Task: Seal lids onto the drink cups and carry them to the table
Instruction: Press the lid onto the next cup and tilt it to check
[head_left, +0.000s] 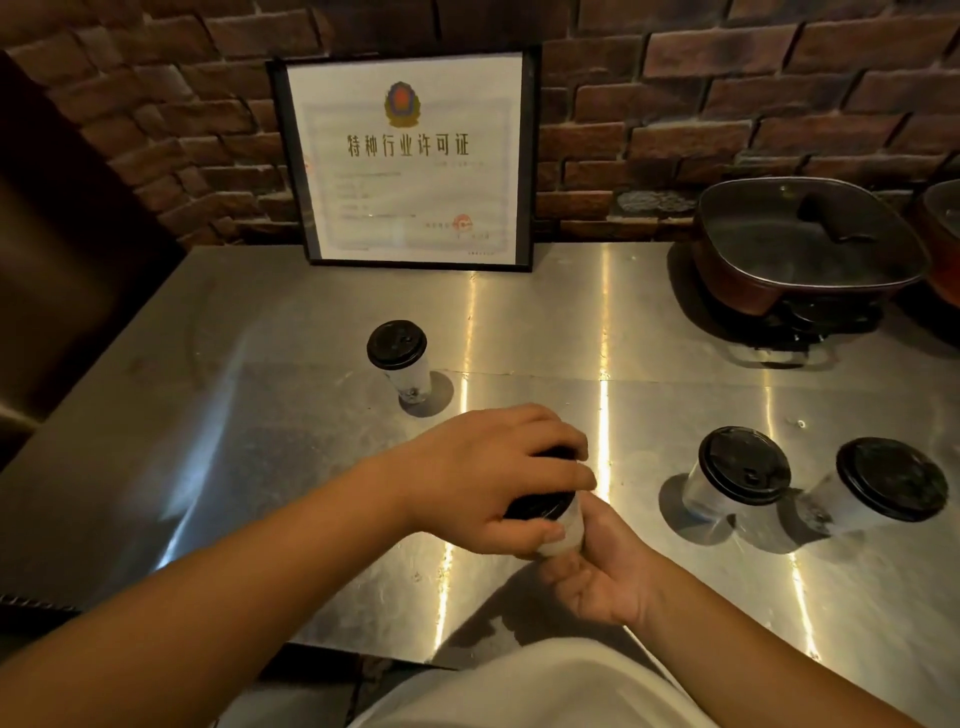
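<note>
A clear drink cup (566, 530) stands near the front middle of the steel counter (260, 415). My left hand (493, 473) lies over its black lid (524, 506), fingers curled around the rim. My right hand (602, 566) grips the cup's lower body from the right. Three other cups stand with black lids on: one behind on the left (399, 364), two on the right (737, 475) (878, 488).
A framed certificate (410, 161) leans against the brick wall at the back. An electric pot with a glass lid (800, 244) sits at the back right, a second pot (945, 234) at the right edge. A dark panel stands on the left.
</note>
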